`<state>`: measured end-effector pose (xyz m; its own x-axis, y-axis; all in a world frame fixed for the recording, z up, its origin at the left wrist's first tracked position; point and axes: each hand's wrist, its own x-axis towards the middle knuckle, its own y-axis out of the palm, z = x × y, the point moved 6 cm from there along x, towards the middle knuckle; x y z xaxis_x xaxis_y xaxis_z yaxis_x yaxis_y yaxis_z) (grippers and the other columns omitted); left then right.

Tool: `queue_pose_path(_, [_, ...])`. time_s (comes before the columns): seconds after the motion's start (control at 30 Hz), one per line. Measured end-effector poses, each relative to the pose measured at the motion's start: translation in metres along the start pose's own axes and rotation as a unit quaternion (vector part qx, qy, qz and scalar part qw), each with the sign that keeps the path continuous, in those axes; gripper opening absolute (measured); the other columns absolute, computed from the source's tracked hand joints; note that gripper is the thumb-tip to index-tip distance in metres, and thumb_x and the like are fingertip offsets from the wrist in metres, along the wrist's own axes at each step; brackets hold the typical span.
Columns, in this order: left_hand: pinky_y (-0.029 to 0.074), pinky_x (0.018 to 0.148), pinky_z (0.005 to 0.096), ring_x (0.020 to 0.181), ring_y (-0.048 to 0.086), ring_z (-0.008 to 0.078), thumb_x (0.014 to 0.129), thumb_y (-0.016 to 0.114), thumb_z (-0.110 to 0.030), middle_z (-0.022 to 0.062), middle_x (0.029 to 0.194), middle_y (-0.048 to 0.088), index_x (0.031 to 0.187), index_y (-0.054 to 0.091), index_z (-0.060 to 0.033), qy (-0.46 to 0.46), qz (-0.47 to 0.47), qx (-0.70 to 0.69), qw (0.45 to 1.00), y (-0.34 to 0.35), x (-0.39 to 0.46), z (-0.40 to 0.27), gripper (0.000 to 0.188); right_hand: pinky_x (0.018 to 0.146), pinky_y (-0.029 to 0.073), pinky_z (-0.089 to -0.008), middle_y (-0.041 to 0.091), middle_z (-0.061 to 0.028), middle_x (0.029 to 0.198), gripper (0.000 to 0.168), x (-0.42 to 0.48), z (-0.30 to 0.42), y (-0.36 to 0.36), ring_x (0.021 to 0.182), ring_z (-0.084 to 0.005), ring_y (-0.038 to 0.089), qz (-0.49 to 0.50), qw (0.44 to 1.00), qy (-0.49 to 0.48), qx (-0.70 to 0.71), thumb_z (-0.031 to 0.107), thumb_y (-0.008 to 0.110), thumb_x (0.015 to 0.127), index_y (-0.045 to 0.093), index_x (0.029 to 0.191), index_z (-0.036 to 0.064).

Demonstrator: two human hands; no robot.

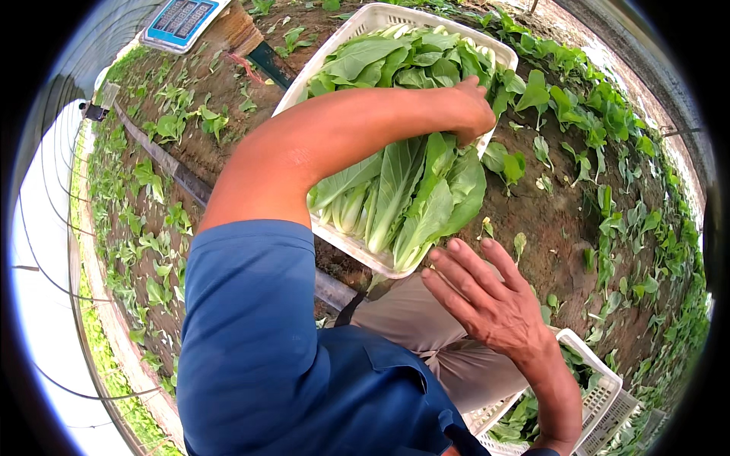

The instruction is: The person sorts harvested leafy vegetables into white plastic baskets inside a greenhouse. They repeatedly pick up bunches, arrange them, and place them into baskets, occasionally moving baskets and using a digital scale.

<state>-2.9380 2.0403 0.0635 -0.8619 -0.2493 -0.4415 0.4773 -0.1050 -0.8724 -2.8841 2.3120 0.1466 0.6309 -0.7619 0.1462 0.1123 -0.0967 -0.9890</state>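
Note:
A white plastic crate (370, 259) in front of me holds leafy greens with pale stalks (393, 194). One arm, my left one by the blue sleeve at the picture's left, reaches across the crate. My left hand (476, 111) rests on the leaves at the crate's right side, its fingers bent and partly hidden, so whether it grips any leaf is unclear. Just off the crate's near right corner, above my knee, is my right hand (479, 290), palm down with its fingers apart and nothing in it.
More white crates (604, 382) with greens stand at the lower right. A scale with a blue panel (181, 20) is at the upper left. A long grey pipe or strip (171, 162) crosses the soil behind the crate. Leafy plants grow on both sides.

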Motion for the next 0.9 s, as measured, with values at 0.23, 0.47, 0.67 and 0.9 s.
queue_pose_path(0.23, [0.035,0.099,0.0515,0.126,0.053,0.0294,0.068,0.089,-0.031,0.0023,0.116,0.075,0.108,0.081,-0.0181,-0.041,0.025,-0.013,0.999,-0.002,0.022,-0.002,0.042,0.121,0.021,-0.0488,0.055,-0.0057,0.143,0.068,0.109,-0.011,0.081,0.143,-0.0243,0.042,0.186,0.960,-0.096,-0.184,0.031,0.065,0.090,0.047,0.151,0.006])
queue_pose_path(0.47, [0.041,0.097,0.0441,0.111,0.067,0.0289,0.069,0.085,-0.026,0.0044,0.106,0.077,0.109,0.080,-0.0139,0.013,0.085,-0.040,0.995,-0.010,0.007,-0.006,0.042,0.118,0.019,-0.0532,0.051,-0.0026,0.138,0.069,0.132,0.001,0.101,0.138,-0.0242,0.040,0.298,0.917,-0.048,-0.260,0.035,0.063,0.091,0.044,0.155,0.012])
queue_pose_path(0.67, [0.041,0.097,0.0488,0.112,0.067,0.0325,0.073,0.085,-0.033,0.0104,0.106,0.076,0.114,0.077,-0.0120,0.020,0.098,-0.097,0.990,-0.007,-0.003,0.011,0.047,0.121,0.010,-0.0591,0.048,-0.0008,0.148,0.059,0.125,0.006,0.099,0.150,-0.0275,0.031,0.247,0.900,-0.112,-0.341,0.034,0.057,0.095,0.050,0.152,0.018])
queue_pose_path(0.9, [0.051,0.085,0.0448,0.093,0.071,0.0322,0.069,0.088,-0.036,0.0146,0.093,0.076,0.128,0.070,-0.0075,0.015,-0.103,-0.214,0.971,-0.038,-0.040,0.058,0.068,0.117,0.025,-0.0452,0.066,-0.0001,0.093,0.027,0.116,-0.013,0.112,0.109,-0.0214,0.063,0.184,0.944,-0.125,-0.243,0.020,0.055,0.096,0.054,0.123,0.015])
